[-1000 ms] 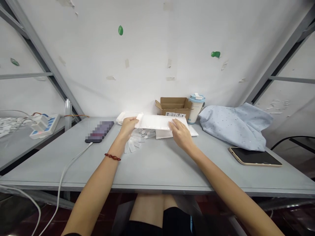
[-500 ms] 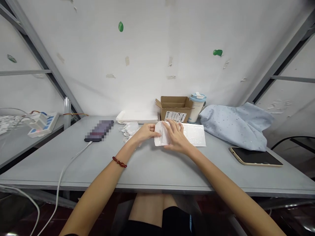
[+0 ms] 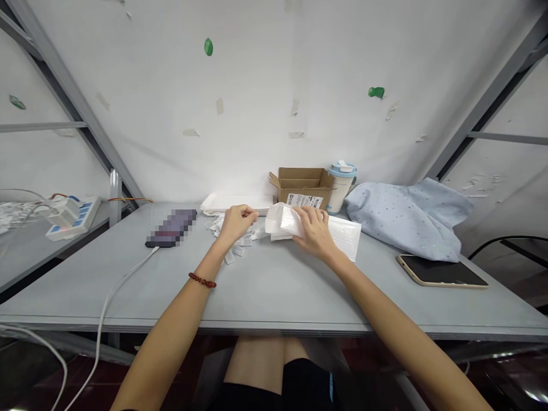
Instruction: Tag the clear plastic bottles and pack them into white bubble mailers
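My right hand (image 3: pixel 315 233) is closed on a white bubble mailer (image 3: pixel 349 231), gripping it near its left part, where the end lifts off the table. Its left end, with a flap, faces my left hand (image 3: pixel 237 222). That hand is apart from the mailer, thumb and fingers pinched together; what they hold, if anything, is too small to make out. Beneath and beside it lies a pile of small white tag-like pieces (image 3: pixel 238 250). Behind the pile is a stack of flat white mailers (image 3: pixel 233 201).
An open cardboard box (image 3: pixel 306 178) and a lidded cup (image 3: pixel 341 188) stand against the wall. Light blue cloth (image 3: pixel 406 217) lies at the right, over part of a phone (image 3: pixel 443 270). A dark device (image 3: pixel 171 228) with a white cable is at the left, beyond it a power strip (image 3: pixel 77 220).
My left hand has let go of the mailer's end and drawn slightly left and up. The mailer has tilted, its left end raised in my right hand.
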Demonstrator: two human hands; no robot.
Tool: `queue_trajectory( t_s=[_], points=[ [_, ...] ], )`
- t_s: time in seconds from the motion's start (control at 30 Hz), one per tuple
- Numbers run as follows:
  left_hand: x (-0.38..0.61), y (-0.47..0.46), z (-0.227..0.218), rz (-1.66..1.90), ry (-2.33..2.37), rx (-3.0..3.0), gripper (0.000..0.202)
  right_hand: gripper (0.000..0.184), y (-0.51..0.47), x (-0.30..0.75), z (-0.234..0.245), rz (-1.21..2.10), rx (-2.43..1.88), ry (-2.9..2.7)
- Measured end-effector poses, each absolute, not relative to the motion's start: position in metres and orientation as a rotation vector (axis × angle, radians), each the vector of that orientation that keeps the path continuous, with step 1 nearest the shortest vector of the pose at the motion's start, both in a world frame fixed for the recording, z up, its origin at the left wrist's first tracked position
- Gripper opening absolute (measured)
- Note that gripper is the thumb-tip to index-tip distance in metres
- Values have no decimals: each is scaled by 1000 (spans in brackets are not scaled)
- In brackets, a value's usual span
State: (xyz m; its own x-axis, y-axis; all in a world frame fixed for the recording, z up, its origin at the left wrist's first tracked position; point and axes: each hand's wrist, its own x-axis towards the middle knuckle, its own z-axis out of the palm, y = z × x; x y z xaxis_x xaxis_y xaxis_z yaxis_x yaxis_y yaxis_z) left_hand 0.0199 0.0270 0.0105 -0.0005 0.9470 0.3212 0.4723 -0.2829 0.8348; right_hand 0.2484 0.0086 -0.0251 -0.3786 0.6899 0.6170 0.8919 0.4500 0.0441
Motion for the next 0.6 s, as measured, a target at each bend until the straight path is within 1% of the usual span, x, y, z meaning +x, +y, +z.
queue_trajectory(
  t_s=[0.03, 0.1, 0.2, 0.3, 0.4, 0.5, 0.53, 0.6],
  points=[
    [14, 29, 11, 1246, 1549, 1858, 14, 62, 10, 250, -25, -509, -1342, -2158],
    [4, 32, 13, 1143, 1652, 1985, 11, 59, 13, 253, -25, -501, -1366, -2119],
    [-6, 34, 10, 902, 1656, 2108, 12, 56, 13, 253, -25, -478, -1369, -2101],
    [-9, 37, 4, 768, 1685, 2236, 13, 55, 11, 250, -26, -450, -1382, -2122],
    [-10, 40, -2, 754, 1777, 2329, 17, 54, 11, 248, -27, -432, -1392, -2144],
    [-13, 42, -5, 847, 1897, 2330, 27, 53, 11, 248, -28, -432, -1378, -2148],
    [-14, 43, -5, 870, 1928, 2319, 27, 53, 11, 248, -28, -433, -1374, -2146],
    [-16, 43, -5, 866, 1940, 2302, 21, 53, 12, 249, -29, -431, -1373, -2144]
  ],
)
